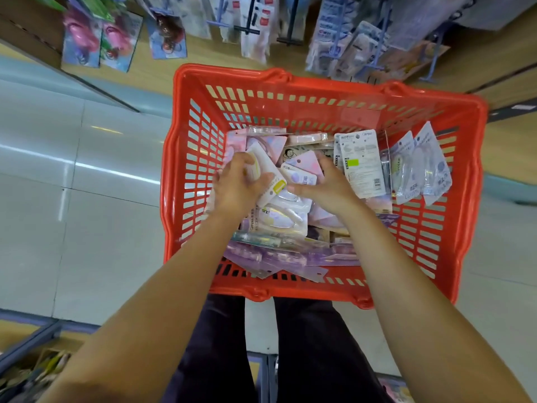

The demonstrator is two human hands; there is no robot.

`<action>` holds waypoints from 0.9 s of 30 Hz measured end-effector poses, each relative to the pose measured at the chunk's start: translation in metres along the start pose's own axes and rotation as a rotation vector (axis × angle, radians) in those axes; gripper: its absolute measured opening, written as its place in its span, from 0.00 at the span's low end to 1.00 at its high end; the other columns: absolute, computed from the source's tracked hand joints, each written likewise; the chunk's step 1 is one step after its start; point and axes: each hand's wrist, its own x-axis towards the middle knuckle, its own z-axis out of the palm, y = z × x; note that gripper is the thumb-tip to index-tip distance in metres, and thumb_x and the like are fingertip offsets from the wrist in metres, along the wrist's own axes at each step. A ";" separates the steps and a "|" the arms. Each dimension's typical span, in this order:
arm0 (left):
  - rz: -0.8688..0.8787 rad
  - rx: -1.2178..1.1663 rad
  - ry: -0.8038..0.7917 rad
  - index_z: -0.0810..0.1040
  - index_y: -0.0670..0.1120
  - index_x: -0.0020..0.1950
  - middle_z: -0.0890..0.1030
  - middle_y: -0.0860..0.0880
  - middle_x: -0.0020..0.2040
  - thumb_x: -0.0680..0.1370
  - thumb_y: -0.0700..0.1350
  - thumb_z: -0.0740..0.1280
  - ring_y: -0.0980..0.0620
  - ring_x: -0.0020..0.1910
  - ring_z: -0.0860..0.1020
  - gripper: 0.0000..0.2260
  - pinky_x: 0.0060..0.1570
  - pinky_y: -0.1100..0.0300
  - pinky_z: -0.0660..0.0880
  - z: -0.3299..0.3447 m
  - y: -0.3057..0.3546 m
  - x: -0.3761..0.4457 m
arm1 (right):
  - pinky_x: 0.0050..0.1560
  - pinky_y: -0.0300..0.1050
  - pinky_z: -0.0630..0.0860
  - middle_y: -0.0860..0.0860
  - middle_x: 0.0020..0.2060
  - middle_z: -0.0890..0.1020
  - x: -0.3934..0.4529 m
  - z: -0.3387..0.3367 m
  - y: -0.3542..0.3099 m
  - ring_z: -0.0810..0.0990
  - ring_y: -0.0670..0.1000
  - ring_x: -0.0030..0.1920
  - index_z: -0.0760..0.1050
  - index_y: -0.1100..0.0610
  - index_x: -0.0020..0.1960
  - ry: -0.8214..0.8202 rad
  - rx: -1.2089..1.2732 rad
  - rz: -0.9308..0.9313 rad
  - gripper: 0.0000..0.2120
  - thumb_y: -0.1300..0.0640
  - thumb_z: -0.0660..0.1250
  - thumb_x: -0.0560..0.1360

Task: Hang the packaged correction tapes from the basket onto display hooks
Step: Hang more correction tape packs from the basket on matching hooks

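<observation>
— Head view, looking straight down: red basket (319,91) fills the middle of the frame, and both hands are in it!

— Left hand (236,184) has its fingers curled round a white and yellow pack (268,173), centre of the frame.

— Right hand (327,181) is curled over the pile of packaged correction tapes (290,222); I cannot tell whether it grips one.

— Hanging stock (165,36) runs along the top edge, dark trousers (305,344) at the bottom.

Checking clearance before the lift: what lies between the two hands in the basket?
Head view: overlapping correction tape packs fill the gap between left hand and right hand.
</observation>
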 end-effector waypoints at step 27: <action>-0.187 -0.538 -0.165 0.72 0.49 0.72 0.84 0.50 0.59 0.73 0.37 0.79 0.51 0.56 0.84 0.31 0.51 0.55 0.84 -0.010 0.042 -0.012 | 0.60 0.56 0.80 0.51 0.62 0.83 -0.047 -0.040 0.018 0.84 0.51 0.59 0.72 0.52 0.71 0.182 0.685 -0.054 0.38 0.61 0.82 0.64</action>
